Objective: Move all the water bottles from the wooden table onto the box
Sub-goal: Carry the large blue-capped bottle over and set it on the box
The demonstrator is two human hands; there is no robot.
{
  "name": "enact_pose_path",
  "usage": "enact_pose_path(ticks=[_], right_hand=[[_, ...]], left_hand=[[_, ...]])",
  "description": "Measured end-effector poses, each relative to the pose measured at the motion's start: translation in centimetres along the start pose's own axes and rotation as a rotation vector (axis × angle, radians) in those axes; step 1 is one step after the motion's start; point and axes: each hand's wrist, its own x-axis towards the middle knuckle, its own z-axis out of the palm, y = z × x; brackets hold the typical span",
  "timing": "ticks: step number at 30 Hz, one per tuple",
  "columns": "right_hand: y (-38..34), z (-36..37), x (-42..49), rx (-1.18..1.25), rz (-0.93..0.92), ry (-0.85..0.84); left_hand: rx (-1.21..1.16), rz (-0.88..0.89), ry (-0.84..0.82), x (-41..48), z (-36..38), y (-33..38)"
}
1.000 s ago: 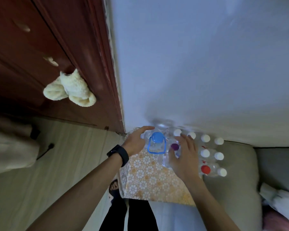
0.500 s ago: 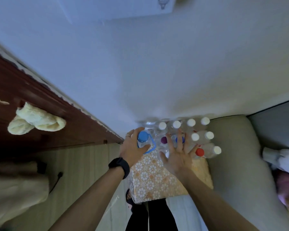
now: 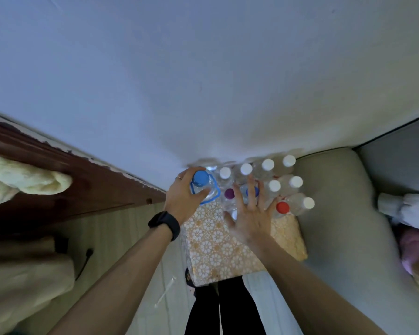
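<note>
A person's left hand (image 3: 183,198) grips the neck of a large blue-capped bottle (image 3: 203,187) at the near left corner of the box (image 3: 218,247), apparently seating it upright. The right hand (image 3: 250,220) hovers open, fingers spread over the purple-capped bottle (image 3: 229,194) and its neighbours, seemingly to keep them from toppling. White-capped bottles (image 3: 267,164) stand packed against the wall (image 3: 203,81), leaving the patterned front bare.

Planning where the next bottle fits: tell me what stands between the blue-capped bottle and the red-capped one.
In the head view, the purple-capped bottle, then the right hand spread over another blue cap.
</note>
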Motion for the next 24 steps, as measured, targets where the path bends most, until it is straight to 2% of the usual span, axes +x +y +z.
enact_pose_path(ticks=[10,18,24], right_hand=[[-0.2,-0.5,-0.2,0.030,-0.010,-0.003],[0.1,-4.2,-2.4,0.090,-0.069,-0.055],[0.1,-9.0,-7.8,0.210,-0.065,0.005]], left_hand=[[-0.015,-0.028,-0.059,-0.9,-0.2,-0.6],[0.026,-0.085,-0.047,-4.9,-1.0,0.3],[0.166,-0.078,-0.176,-10.0,-3.0,2.2]])
